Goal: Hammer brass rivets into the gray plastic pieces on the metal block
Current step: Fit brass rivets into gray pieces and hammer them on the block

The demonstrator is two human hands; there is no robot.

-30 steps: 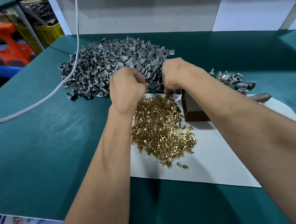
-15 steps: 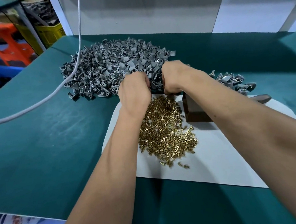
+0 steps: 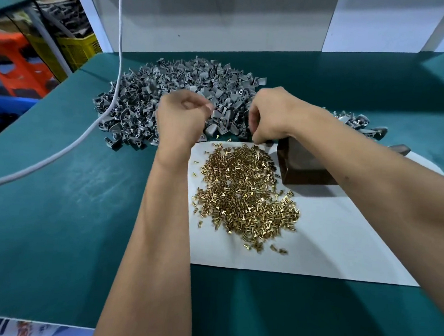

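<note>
One white sheet [image 3: 340, 247] is lying on the green table [image 3: 56, 222], carrying one loose heap of brass rivets [image 3: 242, 195], hundreds of short, shiny headed pins. One dark metal block [image 3: 301, 167] is sitting just beyond them, right. Two hands are hovering above: left hand [image 3: 182, 121] is curling, fingertips pinched; right hand [image 3: 271, 116] is curling downward; contents of either cannot be told. Farther back, one large pile of gray plastic pieces [image 3: 173, 92], small curved shells, and a smaller cluster [image 3: 356, 121] are lying. One white cable [image 3: 118, 57] is crossing left.

Single head cam, wide-angle, looking fwd and down over green table [image 3: 57, 209], close above both forearms
</note>
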